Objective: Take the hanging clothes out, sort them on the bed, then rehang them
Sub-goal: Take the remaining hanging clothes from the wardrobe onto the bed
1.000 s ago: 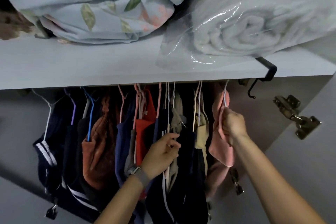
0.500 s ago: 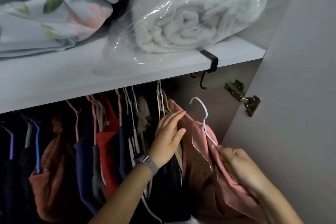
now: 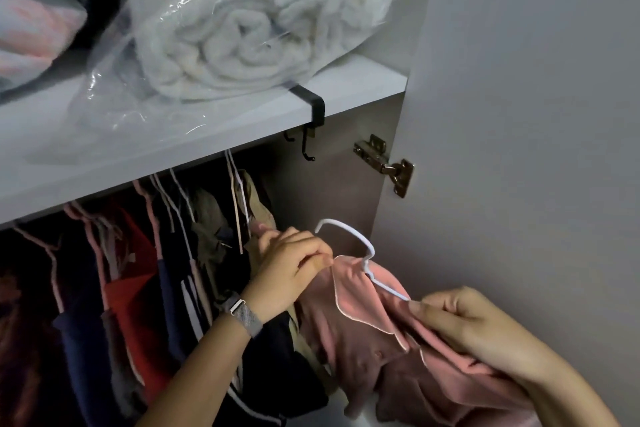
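Pink shirt (image 3: 367,329) on its white hanger (image 3: 363,253) is off the rail, held low in front of the wardrobe. Nearest, the right hand (image 3: 464,326) pinches the hanger's end and cloth; the left hand (image 3: 294,267), a mesh-strap watch (image 3: 242,315) on its wrist, grips the collar. Behind hang the remaining clothes (image 3: 145,288). Above, a shelf (image 3: 363,87) carries a bagged white blanket (image 3: 249,35).

Setting: home bedroom wardrobe, viewed from inside the open door. Evidence: clothes (image 3: 145,288) packed on thin wire hangers (image 3: 239,204) under a white shelf (image 3: 214,135); rolled blanket in a clear plastic bag (image 3: 263,31) stored on the shelf; folded bedding (image 3: 31,28) beside it; metal door hinge (image 3: 384,165) at right.
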Available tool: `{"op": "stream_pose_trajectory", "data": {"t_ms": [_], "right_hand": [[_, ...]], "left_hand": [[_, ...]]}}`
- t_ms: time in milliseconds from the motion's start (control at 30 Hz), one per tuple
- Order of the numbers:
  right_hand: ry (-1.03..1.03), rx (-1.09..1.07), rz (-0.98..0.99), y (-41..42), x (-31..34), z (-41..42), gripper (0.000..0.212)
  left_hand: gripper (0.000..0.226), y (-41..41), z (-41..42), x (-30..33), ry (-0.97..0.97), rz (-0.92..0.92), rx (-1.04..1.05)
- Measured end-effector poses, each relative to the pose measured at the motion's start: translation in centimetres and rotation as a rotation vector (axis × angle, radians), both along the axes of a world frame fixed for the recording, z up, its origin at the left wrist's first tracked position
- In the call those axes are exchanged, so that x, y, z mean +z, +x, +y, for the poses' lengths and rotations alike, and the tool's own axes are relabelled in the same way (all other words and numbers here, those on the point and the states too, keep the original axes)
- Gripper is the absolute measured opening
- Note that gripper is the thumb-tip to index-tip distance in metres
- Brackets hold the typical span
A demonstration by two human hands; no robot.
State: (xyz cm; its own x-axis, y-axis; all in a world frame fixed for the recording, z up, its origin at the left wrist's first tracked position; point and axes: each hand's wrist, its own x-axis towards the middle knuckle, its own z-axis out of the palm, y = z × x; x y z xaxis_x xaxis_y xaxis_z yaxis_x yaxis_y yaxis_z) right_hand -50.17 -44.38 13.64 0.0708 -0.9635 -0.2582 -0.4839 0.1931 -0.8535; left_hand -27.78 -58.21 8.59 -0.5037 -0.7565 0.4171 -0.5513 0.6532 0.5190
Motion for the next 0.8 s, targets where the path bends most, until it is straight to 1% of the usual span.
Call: {"op": "stream_pose_trajectory", "data": {"t_ms": [133, 200, 233, 267, 333, 367, 467, 533, 600, 667, 733, 800], "right_hand": [[0.056, -0.047, -0.062, 0.0, 0.3, 1.2, 0.054], [0.063, -0.091, -0.07, 0.3, 0.6, 1.7, 0.051], [0.037, -0.099, -0.015, 0.4, 0.7, 2.0, 0.05], [-0.013, -0.095, 0.108, 0.5, 0.6, 2.2, 0.05], [-0.122, -0.094, 0.427, 0.3, 0.1, 2.9, 0.05], [-0.162, -0.123, 0.531, 0.2, -0.1, 3.5, 0.05], [-0.249, -0.209, 0.619, 0.1, -1.0, 5.8, 0.057], [-0.265, -0.275, 0.69, -0.1, -1.4, 7.7, 0.052], [-0.266, -0.31, 0.803, -0.5, -1.3, 9.4, 0.051], [-0.262, -0.325, 0.88, -1.3, -1.1, 10.6, 0.062], [-0.33, -0.337, 0.866, -1.8, -0.9, 11.3, 0.072], [-0.414, -0.301, 0.778, -1.9, -0.8, 11.5, 0.069]], "left_hand": [[0.017, 1.1, -0.1, 0.6, -0.055, 0.085, -0.062], [0.018, 1.0, 0.0, 0.5, -0.08, 0.127, -0.045], [0.02, 0.9, 0.1, 0.4, -0.072, 0.154, -0.026], [0.021, 0.8, 0.3, 0.2, -0.053, 0.179, -0.007], [0.024, 0.6, 0.5, -0.3, -0.016, 0.219, 0.02], [0.025, 0.5, 0.6, -0.5, -0.005, 0.229, 0.025], [0.025, 0.4, 1.2, -0.5, -0.012, 0.223, 0.016], [0.024, 0.6, 1.3, -0.5, -0.016, 0.22, 0.007], [0.024, 0.9, 1.5, -0.4, -0.019, 0.239, 0.012], [0.023, 1.2, 2.0, 0.1, -0.001, 0.256, 0.044], [0.021, 1.7, 2.6, 0.4, 0.012, 0.255, 0.091], [0.025, 2.3, 3.7, 1.0, -0.005, 0.202, 0.113]]}}
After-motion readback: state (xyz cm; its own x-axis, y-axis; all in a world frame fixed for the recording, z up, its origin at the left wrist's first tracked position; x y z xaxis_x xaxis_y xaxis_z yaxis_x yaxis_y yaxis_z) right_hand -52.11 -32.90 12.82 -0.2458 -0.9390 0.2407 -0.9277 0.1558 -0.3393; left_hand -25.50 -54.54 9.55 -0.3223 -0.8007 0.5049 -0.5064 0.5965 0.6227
